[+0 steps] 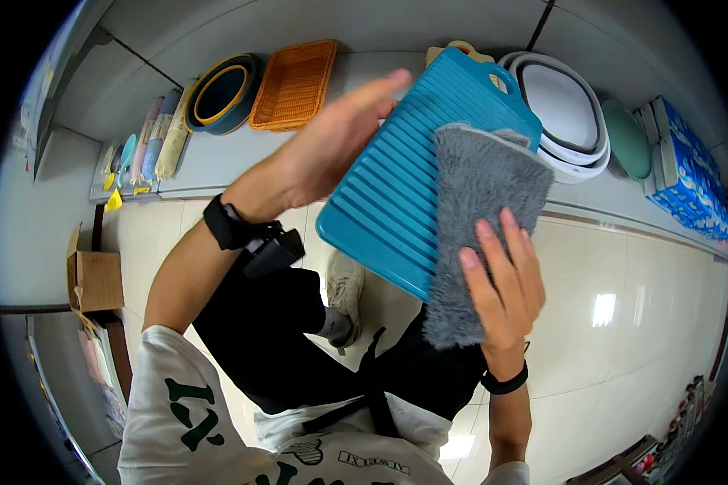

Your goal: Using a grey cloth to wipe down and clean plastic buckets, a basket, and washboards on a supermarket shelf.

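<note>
Washboard (388, 186) could be tipped if grey cloth (492, 182) is overpressed by the spread right hand (508, 295); left hand's (328, 149) grip is hidden

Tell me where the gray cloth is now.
In the head view, the gray cloth is right of centre, against the right part of the blue board, with the right hand on it.

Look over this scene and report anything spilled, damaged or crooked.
Nothing looks spilled or damaged. One small oddity: a yellow tag sticks out crookedly at the left end of the shelf. The ridged blue washboard and fuzzy gray cloth show no obvious fault.
</note>
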A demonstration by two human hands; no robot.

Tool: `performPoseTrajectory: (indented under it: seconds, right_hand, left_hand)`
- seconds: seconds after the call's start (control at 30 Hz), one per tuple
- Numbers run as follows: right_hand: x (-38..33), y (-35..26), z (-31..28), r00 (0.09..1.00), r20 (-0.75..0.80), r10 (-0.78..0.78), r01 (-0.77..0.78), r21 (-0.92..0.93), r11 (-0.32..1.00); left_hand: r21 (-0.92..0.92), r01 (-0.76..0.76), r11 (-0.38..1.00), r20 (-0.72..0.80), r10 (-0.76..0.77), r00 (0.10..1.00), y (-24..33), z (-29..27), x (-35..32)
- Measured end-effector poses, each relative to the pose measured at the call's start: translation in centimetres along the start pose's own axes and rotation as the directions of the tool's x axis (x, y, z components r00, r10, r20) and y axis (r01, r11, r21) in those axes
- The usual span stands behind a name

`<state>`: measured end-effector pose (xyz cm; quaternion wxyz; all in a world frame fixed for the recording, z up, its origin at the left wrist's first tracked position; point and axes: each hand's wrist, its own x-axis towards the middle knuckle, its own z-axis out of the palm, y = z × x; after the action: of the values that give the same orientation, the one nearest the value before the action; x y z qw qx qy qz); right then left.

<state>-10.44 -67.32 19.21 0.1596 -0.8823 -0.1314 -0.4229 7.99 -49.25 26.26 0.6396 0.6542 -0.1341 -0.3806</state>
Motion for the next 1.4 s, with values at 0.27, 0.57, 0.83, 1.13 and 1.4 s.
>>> performPoseTrajectory:
  seconds: [0.27, 0.57, 0.83, 1.13, 1.4]
  right_hand:
    - [-0.5, -0.9, 2.0, 0.904, 0.427, -0.01, -0.059, 0.148, 0.987]
    - [2.8, -5.0, 3.2, 0.902, 0.431, -0.028, -0.168, 0.41, 0.896]
    - [4.5, -5.4, 6.3, 0.944, 0.302, 0.129, -0.233, 0.339, 0.911]
    - [6.5, 0.8, 7.9, 0.94, 0.048, 0.339, -0.342, 0.162, 0.926]
    - [9.1, 3.4, 7.4, 0.934, -0.14, 0.328, -0.339, -0.065, 0.938]
  left_hand:
    - [0.304, -0.14, 0.942, -0.094, 0.176, 0.98, -0.6, -0.6, 0.3]
    - [0.295, -0.297, 0.908, -0.086, 0.335, 0.938, -3.5, 0.5, 0.3]
    - [0.036, -0.317, 0.948, -0.08, 0.319, 0.944, -2.3, 0.2, 0.2]
    - [0.152, -0.208, 0.966, 0.079, 0.198, 0.977, -2.8, 1.1, -0.4]
    - [0.279, -0.123, 0.952, 0.108, 0.097, 0.989, -2.4, 1.3, -1.6]
